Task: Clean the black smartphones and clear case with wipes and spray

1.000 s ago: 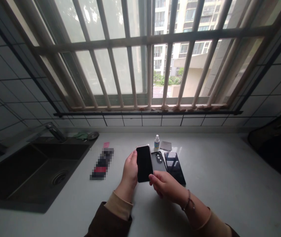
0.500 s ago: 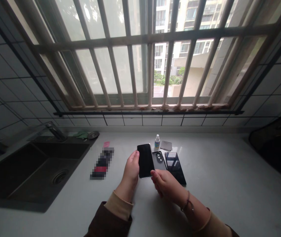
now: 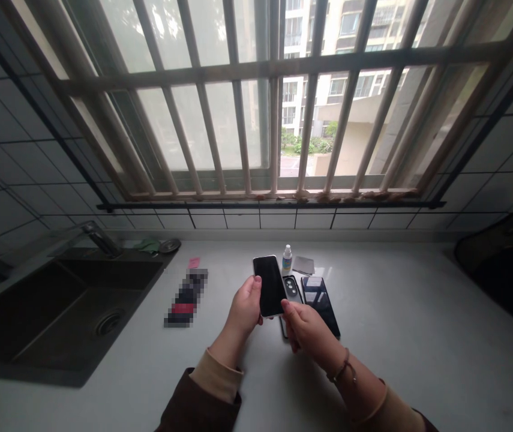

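A smartphone [image 3: 270,287] with a dark screen is held up over the counter, its screen facing me. My left hand [image 3: 246,306] is closed round its left edge, thumb on the front. At the lower right corner, my right hand [image 3: 308,327] pinches the phone between thumb and fingers. Beneath and behind the right hand lies a phone case [image 3: 291,287] with a dark camera cut-out, partly hidden. A second dark phone [image 3: 320,303] rests on the counter to the right. Just behind them stand a small white-capped bottle [image 3: 287,258] and a flat grey cloth [image 3: 303,265].
A dark sink [image 3: 67,312] with a tap [image 3: 101,240] is on the left. Between sink and hands lie a pixelated dark item [image 3: 186,298] and a pink slip [image 3: 194,262]. A black bag-like object [image 3: 508,264] stands at the right. A barred window is ahead.
The held phone has moved slightly up and right and tilted a little. Both hands moved with it, still gripping its edges. More of the case's lower edge shows.
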Motion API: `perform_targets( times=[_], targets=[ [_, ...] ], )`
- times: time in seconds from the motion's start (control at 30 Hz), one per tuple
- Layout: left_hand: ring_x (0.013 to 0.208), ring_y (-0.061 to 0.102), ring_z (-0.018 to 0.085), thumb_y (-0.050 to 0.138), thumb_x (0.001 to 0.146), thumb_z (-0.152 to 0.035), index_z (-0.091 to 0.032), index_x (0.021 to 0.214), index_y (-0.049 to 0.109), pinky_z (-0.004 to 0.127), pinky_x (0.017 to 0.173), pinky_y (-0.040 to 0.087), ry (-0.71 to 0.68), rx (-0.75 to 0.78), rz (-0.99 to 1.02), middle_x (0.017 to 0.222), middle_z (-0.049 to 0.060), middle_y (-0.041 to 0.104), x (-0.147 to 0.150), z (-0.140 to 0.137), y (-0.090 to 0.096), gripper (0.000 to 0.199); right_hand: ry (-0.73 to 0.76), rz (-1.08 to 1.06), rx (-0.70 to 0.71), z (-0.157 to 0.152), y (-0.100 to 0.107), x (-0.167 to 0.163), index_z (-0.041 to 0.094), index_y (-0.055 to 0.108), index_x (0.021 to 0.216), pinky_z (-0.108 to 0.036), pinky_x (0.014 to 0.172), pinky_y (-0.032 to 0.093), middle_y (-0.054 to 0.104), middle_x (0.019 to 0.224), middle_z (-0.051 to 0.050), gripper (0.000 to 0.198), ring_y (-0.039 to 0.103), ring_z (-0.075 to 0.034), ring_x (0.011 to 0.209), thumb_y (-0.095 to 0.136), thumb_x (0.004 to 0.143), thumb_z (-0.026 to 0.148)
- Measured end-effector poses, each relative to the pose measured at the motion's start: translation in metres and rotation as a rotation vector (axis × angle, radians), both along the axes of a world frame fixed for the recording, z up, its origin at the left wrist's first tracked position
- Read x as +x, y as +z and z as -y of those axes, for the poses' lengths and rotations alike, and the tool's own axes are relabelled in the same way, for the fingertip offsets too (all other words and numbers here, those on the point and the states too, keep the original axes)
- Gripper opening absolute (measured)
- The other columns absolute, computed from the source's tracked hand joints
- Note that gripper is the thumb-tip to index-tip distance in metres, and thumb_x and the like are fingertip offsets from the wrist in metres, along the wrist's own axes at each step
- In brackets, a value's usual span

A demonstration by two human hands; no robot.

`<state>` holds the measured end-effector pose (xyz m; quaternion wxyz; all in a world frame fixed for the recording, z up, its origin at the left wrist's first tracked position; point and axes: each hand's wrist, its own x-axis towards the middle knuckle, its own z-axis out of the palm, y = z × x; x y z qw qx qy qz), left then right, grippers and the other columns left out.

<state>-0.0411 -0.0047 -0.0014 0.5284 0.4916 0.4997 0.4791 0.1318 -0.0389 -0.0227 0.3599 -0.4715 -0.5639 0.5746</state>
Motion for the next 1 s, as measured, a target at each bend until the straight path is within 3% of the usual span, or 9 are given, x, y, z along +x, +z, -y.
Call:
perform_targets(
  times=[0.1,0.3,0.43,0.5,0.63,0.77,1.0],
  targets=[
    [0.042,0.054,0.013,0.053,0.095,-0.078,-0.020,0.100,0.062,0.021,0.035,0.036,-0.009,-0.009,0.046,0.061,-0.002,0.060,0.004,0.003,0.002,0.059,0.032,-0.135,-0.061,0.001,0.004,0.000,0.021,0.051,0.077,-0.022,0.043,0.040,0.051,0.047,0.007,0.067,0.052,-0.011,0.039,0.050,0.092,0.086],
    [0.042,0.048,0.010,0.053,0.097,-0.074,-0.020,0.096,0.059,0.020,0.038,0.037,-0.020,0.042,0.120,0.061,-0.004,0.055,0.011,0.009,0.003,0.055,0.183,-0.250,-0.146,0.004,0.017,0.004,0.012,0.069,0.106,-0.021,0.051,0.047,0.063,0.063,0.003,0.063,0.066,-0.013,0.056,0.078,0.084,0.071],
    [0.063,0.064,0.016,0.054,0.099,-0.070,-0.017,0.103,0.066,0.024,0.055,0.050,-0.021,0.095,0.070,0.080,0.004,0.069,0.014,0.011,0.005,0.054,0.129,-0.157,-0.099,0.003,0.020,0.004,0.013,0.069,0.096,-0.023,0.051,0.046,0.066,0.062,0.001,0.061,0.062,-0.013,0.053,0.084,0.078,0.068],
    [0.068,0.065,0.018,0.056,0.098,-0.070,-0.017,0.098,0.067,0.024,0.058,0.050,0.004,0.110,0.007,0.081,0.005,0.069,0.014,0.012,0.005,0.054,0.111,-0.096,-0.071,0.003,0.020,0.004,0.014,0.066,0.087,-0.024,0.050,0.045,0.065,0.057,0.000,0.058,0.060,-0.014,0.049,0.084,0.077,0.068],
    [0.052,0.056,0.014,0.055,0.098,-0.071,-0.020,0.086,0.063,0.023,0.048,0.042,0.040,0.130,-0.089,0.066,0.000,0.062,0.015,0.012,0.002,0.053,0.094,-0.025,-0.028,0.004,0.022,0.004,0.015,0.066,0.082,-0.024,0.049,0.044,0.064,0.056,-0.001,0.054,0.061,-0.015,0.049,0.083,0.080,0.066],
    [0.042,0.054,0.012,0.057,0.096,-0.072,-0.021,0.085,0.061,0.021,0.039,0.035,0.018,0.101,-0.042,0.061,-0.002,0.060,0.018,0.014,0.000,0.052,0.072,-0.017,-0.018,0.005,0.023,0.004,0.013,0.071,0.086,-0.024,0.046,0.044,0.064,0.057,0.000,0.052,0.060,-0.014,0.047,0.081,0.082,0.064],
    [0.041,0.052,0.011,0.058,0.096,-0.070,-0.020,0.086,0.062,0.020,0.039,0.033,0.058,0.094,-0.079,0.061,-0.001,0.061,0.018,0.017,0.001,0.051,0.038,-0.033,0.004,0.007,0.019,-0.002,0.014,0.070,0.085,-0.025,0.046,0.047,0.066,0.064,-0.001,0.051,0.058,-0.013,0.049,0.082,0.081,0.064]
  ],
)
